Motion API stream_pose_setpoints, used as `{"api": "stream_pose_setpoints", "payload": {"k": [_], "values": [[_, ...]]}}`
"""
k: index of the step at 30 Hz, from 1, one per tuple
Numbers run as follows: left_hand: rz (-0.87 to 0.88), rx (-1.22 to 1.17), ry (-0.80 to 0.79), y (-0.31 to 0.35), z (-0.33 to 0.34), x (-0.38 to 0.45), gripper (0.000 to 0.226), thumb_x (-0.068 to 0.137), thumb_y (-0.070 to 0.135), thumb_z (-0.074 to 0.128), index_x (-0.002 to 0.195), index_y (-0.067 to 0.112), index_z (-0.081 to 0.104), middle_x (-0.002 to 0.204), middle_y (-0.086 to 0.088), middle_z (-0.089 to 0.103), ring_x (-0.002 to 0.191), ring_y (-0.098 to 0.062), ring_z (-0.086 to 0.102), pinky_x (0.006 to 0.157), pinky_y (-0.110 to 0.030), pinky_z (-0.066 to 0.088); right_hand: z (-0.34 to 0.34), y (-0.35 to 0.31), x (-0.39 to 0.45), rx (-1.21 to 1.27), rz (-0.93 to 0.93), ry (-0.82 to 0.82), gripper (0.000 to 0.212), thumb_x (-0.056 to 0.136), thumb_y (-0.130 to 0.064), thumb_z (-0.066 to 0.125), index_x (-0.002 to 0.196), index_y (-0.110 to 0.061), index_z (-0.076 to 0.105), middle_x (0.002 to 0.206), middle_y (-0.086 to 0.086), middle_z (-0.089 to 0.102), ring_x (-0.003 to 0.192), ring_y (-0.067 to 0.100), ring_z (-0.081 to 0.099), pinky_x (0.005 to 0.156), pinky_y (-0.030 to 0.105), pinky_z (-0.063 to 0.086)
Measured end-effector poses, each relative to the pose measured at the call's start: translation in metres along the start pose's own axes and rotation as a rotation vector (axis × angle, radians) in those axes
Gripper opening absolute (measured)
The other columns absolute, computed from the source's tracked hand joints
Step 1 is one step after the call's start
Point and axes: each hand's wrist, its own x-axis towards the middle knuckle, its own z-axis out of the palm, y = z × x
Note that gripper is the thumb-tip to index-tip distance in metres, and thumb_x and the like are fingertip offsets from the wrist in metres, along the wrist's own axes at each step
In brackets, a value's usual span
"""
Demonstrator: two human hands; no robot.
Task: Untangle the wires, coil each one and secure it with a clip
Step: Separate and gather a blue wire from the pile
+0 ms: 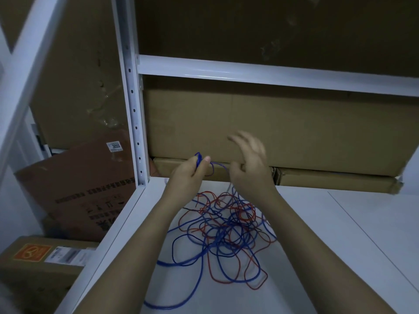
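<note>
- White metal shelf (294, 257) fronts stacked cardboard boxes (249, 128), a perforated upright post (133, 109) at its left corner.
- Left hand (190, 173) pinches a small bunch of blue wire (198, 160) between thumb and curled fingers, raised above the shelf.
- Right hand (249, 164) is blurred; its fingers spread and loosely bent, perhaps hooking a blue strand near the thumb.
- Tangle of blue and red wires (226, 230) sprawls on the shelf between the forearms, with no single long axis; loose blue loops trail toward the near-left edge.
</note>
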Motion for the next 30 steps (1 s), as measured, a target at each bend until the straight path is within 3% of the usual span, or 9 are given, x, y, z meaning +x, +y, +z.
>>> {"api": "stream_pose_setpoints", "payload": {"k": [3,6,14,16,19,22,24,27,30], "values": [[-0.018,-0.111,-0.043,0.012,0.0,0.0,0.04,0.102,0.032,0.041,0.066,0.014,0.038,0.055,0.009,0.037,0.052,-0.005,0.034,0.056,-0.023,0.03,0.014,0.005,-0.005,0.023,0.063,-0.334,0.052,0.089,-0.009,0.045,0.141,-0.015,0.038,0.136,0.009,0.05,0.127,0.019,0.043,0.105,0.027,0.035],[-0.073,-0.281,-0.035,0.02,-0.003,0.002,0.041,0.102,0.03,0.04,0.063,0.018,0.037,0.049,0.015,0.038,0.05,-0.001,0.036,0.054,-0.016,0.034,0.029,0.017,-0.011,0.283,0.06,-0.332,0.02,0.095,-0.003,0.049,0.111,-0.012,0.057,0.092,0.007,0.067,0.087,0.007,0.062,0.08,0.018,0.047],[-0.139,-0.301,0.104,0.006,-0.025,0.005,0.042,0.102,0.036,0.038,0.065,0.019,0.034,0.055,0.008,0.033,0.048,-0.003,0.029,0.051,-0.017,0.028,0.018,0.061,-0.013,0.3,0.34,-0.317,0.028,0.104,-0.019,0.034,0.094,-0.017,0.06,0.051,-0.011,0.043,0.046,0.001,0.043,0.063,0.027,0.052],[-0.171,-0.33,0.062,0.005,-0.024,0.004,0.042,0.103,0.036,0.037,0.065,0.02,0.033,0.055,0.007,0.03,0.048,-0.005,0.028,0.054,-0.021,0.027,0.014,0.054,-0.011,0.238,0.278,-0.208,0.028,0.104,-0.026,0.033,0.094,-0.019,0.059,0.05,-0.02,0.049,0.051,-0.006,0.046,0.056,0.012,0.038],[-0.244,-0.625,-0.062,0.009,-0.02,-0.002,0.042,0.103,0.037,0.036,0.065,0.019,0.032,0.054,0.007,0.024,0.049,-0.008,0.021,0.059,-0.026,0.021,0.013,0.045,-0.007,0.094,0.195,0.025,0.033,0.104,-0.033,0.031,0.079,-0.024,0.05,0.054,-0.009,0.041,0.052,0.004,0.04,0.05,0.025,0.027],[-0.245,-0.987,-0.22,0.018,-0.017,-0.006,0.04,0.095,0.045,0.042,0.065,0.017,0.039,0.051,0.007,0.024,0.047,-0.01,0.021,0.063,-0.028,0.023,0.021,0.043,-0.002,-0.359,0.124,-0.165,0.031,0.104,-0.031,0.033,0.098,-0.016,0.06,0.055,-0.003,0.041,0.051,0.019,0.042,0.044,0.028,0.023],[-0.207,-1.082,-0.219,0.025,-0.014,-0.005,0.038,0.092,0.045,0.042,0.069,0.015,0.042,0.051,0.006,0.029,0.049,-0.01,0.028,0.065,-0.027,0.025,0.031,0.044,-0.007,-0.604,-0.096,-0.223,0.016,0.094,-0.027,0.059,0.097,-0.014,0.069,0.049,-0.002,0.042,0.04,0.018,0.039,0.039,0.022,0.023],[-0.16,-0.952,-0.094,0.025,-0.011,-0.003,0.032,0.103,0.031,0.032,0.083,0.01,0.047,0.059,0.005,0.052,0.059,-0.01,0.053,0.07,-0.022,0.045,0.04,0.041,-0.024,-0.683,-0.374,-0.27,0.019,0.068,-0.021,0.085,0.067,-0.016,0.067,0.036,-0.003,0.042,0.027,0.016,0.03,0.038,0.014,0.01],[-0.111,-0.505,-0.056,0.01,-0.009,-0.004,0.027,0.106,0.025,0.027,0.1,0.012,0.05,0.087,0.006,0.068,0.082,-0.006,0.063,0.084,-0.014,0.045,0.035,0.036,-0.03,-0.646,-0.491,-0.236,0.028,0.09,-0.028,0.051,0.071,-0.015,0.067,0.041,-0.003,0.046,0.031,0.015,0.036,0.041,0.017,0.011]]}}
